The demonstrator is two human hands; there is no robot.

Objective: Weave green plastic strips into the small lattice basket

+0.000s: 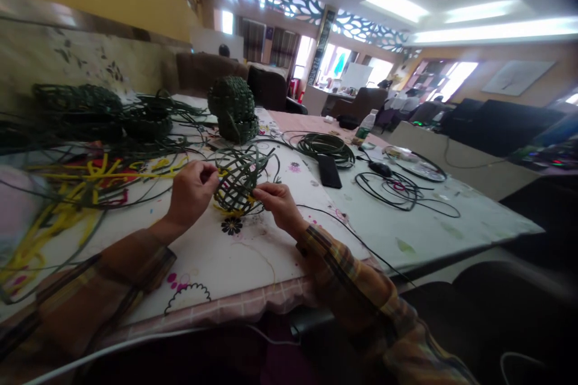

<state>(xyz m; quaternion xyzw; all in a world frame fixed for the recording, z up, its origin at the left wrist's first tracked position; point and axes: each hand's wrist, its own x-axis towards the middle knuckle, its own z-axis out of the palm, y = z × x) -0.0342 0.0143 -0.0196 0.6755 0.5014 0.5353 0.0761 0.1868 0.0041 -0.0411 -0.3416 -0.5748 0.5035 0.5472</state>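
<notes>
A small open-weave basket (pixel 237 186) of dark green strips, with yellow strips low down, sits on the table in front of me. Loose strip ends stick up and out from its top. My right hand (pixel 280 206) pinches a yellow strip at the basket's right side. On the other side, my left hand (pixel 192 189) is closed with thumb and fingertips together, close to the basket's left edge. What lies inside that pinch is too small to make out.
Yellow strips (pixel 97 174) and dark green woven pieces (pixel 76 99) pile up at left. Behind the basket stands a rounded green woven piece (pixel 232 102). Rightward lie a strip coil (pixel 325 147), a phone (pixel 329 172), a bottle (pixel 365 126) and another coil (pixel 397 189).
</notes>
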